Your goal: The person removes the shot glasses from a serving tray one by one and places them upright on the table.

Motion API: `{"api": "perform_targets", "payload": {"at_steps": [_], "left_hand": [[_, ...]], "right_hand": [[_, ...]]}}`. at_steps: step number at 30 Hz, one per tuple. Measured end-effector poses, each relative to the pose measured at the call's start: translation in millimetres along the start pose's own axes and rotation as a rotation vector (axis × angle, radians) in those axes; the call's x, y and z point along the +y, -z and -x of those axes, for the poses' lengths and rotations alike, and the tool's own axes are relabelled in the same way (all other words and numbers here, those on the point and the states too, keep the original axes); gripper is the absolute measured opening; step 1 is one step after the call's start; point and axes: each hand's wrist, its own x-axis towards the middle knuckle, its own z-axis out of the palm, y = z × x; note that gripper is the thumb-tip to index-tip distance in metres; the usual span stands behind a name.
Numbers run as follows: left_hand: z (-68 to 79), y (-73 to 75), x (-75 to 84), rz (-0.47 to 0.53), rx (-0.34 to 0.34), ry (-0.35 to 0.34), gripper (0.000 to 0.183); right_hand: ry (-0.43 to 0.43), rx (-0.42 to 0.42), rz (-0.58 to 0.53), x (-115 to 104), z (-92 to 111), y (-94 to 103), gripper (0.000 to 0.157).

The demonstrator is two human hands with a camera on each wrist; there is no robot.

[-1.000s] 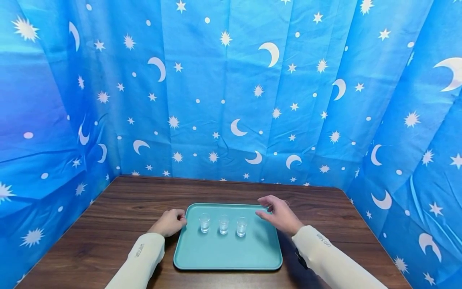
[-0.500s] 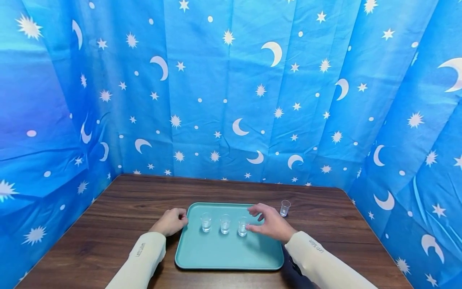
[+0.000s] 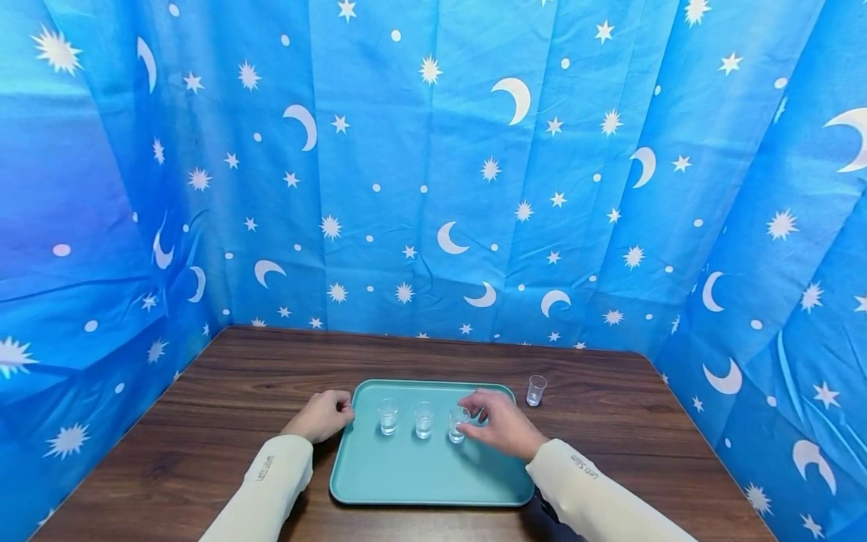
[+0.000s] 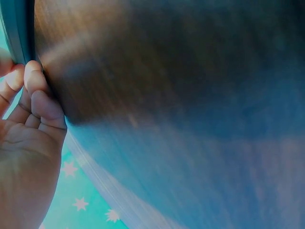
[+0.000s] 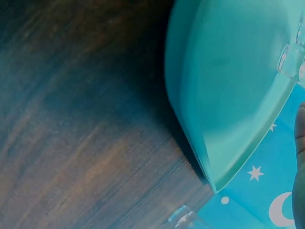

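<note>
A turquoise tray (image 3: 433,478) carries three small clear shot glasses in a row: a left one (image 3: 388,418), a middle one (image 3: 424,420) and a right one (image 3: 456,426). My right hand (image 3: 503,425) reaches over the tray's right side, thumb and fingers around the right shot glass, which stands on the tray. My left hand (image 3: 321,416) holds the tray's left rim between thumb and curled fingers. In the left wrist view, the left fingers (image 4: 35,78) meet the tray edge. Only a strip of the right hand (image 5: 300,167) shows in the right wrist view.
Another clear shot glass (image 3: 536,390) stands on the dark wooden table (image 3: 609,436), beyond the tray's back right corner. A blue curtain (image 3: 379,150) with white moons and stars surrounds the table's back and sides.
My right hand has moved left from the tray's right edge to the right shot glass, uncovering the glass on the table. My left hand stays at the tray's rim.
</note>
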Motion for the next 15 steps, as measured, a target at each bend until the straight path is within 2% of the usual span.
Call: {"api": "perform_targets", "payload": {"at_steps": [15], "left_hand": [[-2.1, -1.8, -0.7, 0.005, -0.001, 0.007, 0.015]], "right_hand": [[-0.001, 0.059, 0.059, 6, 7, 10.6, 0.033]]}}
